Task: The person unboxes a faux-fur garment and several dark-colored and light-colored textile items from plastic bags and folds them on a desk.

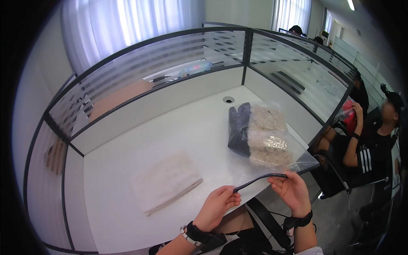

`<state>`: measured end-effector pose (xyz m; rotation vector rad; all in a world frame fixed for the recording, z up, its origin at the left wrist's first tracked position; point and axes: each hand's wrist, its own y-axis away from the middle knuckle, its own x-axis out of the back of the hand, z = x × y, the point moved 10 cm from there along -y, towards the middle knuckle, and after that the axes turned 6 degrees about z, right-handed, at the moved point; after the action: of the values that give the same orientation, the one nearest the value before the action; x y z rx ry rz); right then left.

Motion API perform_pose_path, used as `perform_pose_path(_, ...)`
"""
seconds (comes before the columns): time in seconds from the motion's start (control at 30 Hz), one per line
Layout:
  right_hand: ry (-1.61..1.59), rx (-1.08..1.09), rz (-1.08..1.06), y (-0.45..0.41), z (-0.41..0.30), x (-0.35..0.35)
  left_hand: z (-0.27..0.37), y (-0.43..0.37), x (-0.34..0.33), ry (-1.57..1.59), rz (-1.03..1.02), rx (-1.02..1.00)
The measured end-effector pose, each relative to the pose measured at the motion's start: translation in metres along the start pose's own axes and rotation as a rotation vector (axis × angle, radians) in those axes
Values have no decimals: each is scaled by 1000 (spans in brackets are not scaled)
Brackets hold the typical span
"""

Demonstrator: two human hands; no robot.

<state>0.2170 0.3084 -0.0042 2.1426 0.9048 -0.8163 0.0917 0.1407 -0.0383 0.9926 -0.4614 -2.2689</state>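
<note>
A clear plastic bag (299, 161) with a dark strip along its opening lies at the right of the white desk. Inside it are a dark piece (238, 130) and a beige furry item (269, 137). My left hand (220, 202) pinches the left end of the dark strip between thumb and fingers. Further right, my right hand (291, 189) grips the same strip near the desk's front edge. A folded, pale cloth-like item (170, 181) lies flat on the desk, left of the bag and apart from both hands.
Low partitions with striped glass (159, 57) enclose the desk (111, 178). A round cable grommet (228, 99) is near the back corner. At the right sits another person (379, 137) with a red item (350, 118) in hand. A black strap (266, 216) hangs below the desk edge.
</note>
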Motion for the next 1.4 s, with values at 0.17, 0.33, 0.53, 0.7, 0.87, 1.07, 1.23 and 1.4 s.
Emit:
perform_pose_path(0.17,181,-90,-87,13,19,-2,-5,0,1,-89,-21,-67)
perform_pose_path(0.33,767,-194,-174,19,65,-25,-3,6,-7,-334,-99,-158)
perform_pose_path(0.53,945,-65,-253,8,100,-43,-1,15,-11,-594,-62,-292)
perform_pose_path(0.7,782,-98,-141,10,107,-36,-5,15,-5,-517,-32,-236)
perform_pose_path(0.87,688,-29,5,11,77,-24,11,21,4,-483,24,-315)
perform_pose_path(1.07,584,226,196,26,2,22,32,26,25,-367,96,-293)
perform_pose_path(1.23,528,446,426,50,-63,69,25,23,28,-385,90,-300)
perform_pose_path(1.4,526,650,439,63,-82,62,24,25,28,-430,95,-329)
